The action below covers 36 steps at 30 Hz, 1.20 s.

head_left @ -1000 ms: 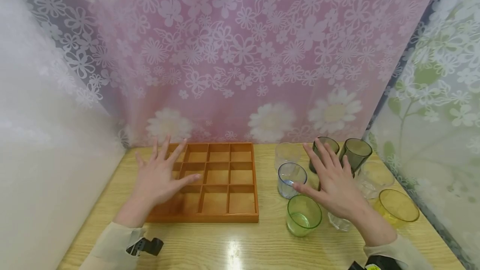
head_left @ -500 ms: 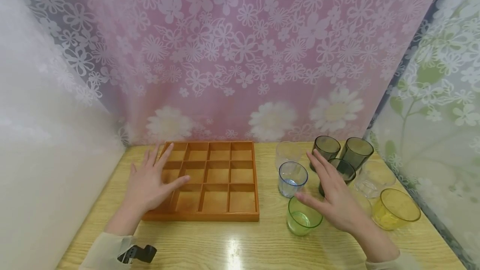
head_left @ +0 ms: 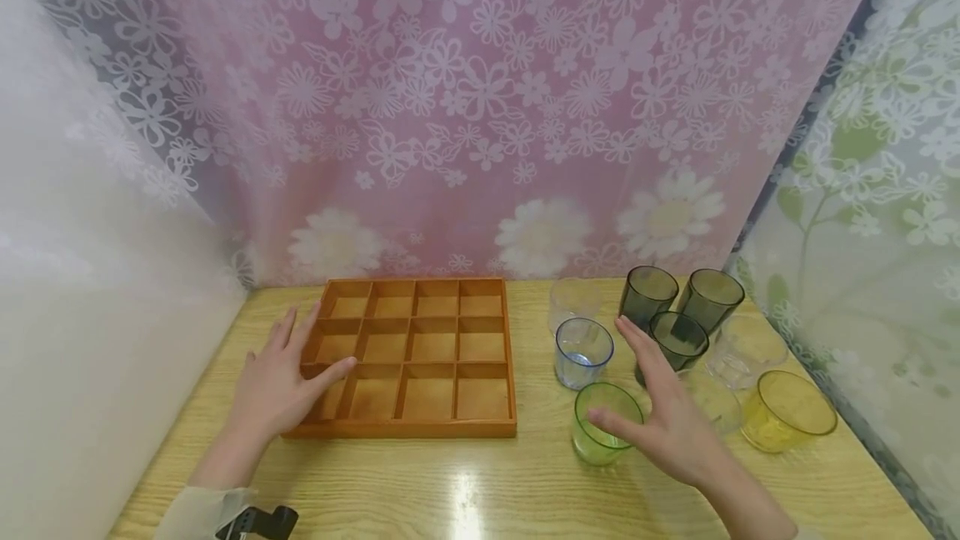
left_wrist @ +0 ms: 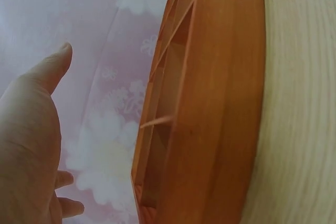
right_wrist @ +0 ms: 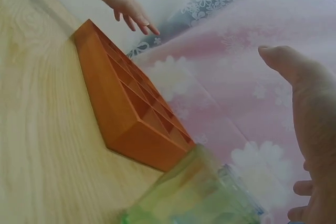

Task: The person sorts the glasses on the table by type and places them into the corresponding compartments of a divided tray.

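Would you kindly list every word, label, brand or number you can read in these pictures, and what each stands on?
None can be read: the drinking glasses and wooden tray show no lettering, and the pink backdrop bears only flowers. The black wrist device is too small to tell.

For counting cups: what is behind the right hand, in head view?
Parts of a transparent green cup, transparent grey cup and transparent colourless cup; whatever the hand covers is hidden.

The divided tray [head_left: 401, 429] is orange-brown, the surface [head_left: 375, 486] yellowish wood grain. The tumblers [head_left: 643, 307] are smoky grey, green, yellow, blue-rimmed and clear. White florals pattern the pink backdrop [head_left: 450, 215].
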Each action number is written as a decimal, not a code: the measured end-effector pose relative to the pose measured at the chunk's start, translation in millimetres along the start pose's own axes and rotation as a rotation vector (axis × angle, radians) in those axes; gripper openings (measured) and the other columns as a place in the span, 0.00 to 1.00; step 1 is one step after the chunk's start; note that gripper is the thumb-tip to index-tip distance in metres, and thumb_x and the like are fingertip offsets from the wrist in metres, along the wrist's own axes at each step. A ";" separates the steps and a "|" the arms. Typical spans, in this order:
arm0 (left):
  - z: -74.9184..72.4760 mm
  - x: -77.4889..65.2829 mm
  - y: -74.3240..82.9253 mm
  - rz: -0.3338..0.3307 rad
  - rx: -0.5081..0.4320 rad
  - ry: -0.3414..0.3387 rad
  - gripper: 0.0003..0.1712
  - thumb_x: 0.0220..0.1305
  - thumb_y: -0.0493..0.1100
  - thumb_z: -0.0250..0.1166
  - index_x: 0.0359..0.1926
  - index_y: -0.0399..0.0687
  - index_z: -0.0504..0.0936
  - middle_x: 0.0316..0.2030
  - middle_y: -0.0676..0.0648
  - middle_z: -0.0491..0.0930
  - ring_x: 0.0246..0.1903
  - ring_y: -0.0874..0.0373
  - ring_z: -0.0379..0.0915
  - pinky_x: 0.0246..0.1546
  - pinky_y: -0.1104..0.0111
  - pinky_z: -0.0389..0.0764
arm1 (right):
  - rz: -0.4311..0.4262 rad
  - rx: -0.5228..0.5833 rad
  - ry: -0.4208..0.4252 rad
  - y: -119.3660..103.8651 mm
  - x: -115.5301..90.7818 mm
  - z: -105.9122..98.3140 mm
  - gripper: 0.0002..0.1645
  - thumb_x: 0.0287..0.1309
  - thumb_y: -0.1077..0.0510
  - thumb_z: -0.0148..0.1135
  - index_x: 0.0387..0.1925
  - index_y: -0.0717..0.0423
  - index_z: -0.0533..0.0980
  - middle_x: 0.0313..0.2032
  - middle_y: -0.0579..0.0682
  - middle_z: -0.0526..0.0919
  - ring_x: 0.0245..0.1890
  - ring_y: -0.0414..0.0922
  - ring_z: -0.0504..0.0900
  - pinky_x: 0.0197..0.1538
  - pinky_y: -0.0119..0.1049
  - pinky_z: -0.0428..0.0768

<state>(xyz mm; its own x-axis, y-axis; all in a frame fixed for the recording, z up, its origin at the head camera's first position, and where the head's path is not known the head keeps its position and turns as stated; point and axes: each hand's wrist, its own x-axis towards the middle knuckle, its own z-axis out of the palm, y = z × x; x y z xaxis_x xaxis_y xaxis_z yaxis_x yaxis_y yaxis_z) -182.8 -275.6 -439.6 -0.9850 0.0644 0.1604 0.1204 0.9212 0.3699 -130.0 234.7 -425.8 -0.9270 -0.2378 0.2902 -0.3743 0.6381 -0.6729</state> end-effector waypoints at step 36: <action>49.2 -31.1 -51.1 -0.240 -0.459 0.143 0.52 0.73 0.68 0.64 0.85 0.53 0.53 0.78 0.35 0.62 0.71 0.30 0.63 0.66 0.41 0.70 | 0.098 0.133 0.244 22.4 -35.8 63.1 0.73 0.36 0.52 0.94 0.79 0.55 0.58 0.73 0.55 0.69 0.70 0.54 0.66 0.66 0.26 0.62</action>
<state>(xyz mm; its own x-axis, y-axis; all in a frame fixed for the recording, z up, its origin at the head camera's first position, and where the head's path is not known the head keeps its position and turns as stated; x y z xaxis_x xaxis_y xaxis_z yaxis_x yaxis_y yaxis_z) -164.5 -305.7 -508.6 -0.9686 -0.2100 0.1332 -0.0330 0.6394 0.7682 -106.8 211.3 -494.2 -0.9316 0.0134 0.3633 -0.2980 0.5442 -0.7842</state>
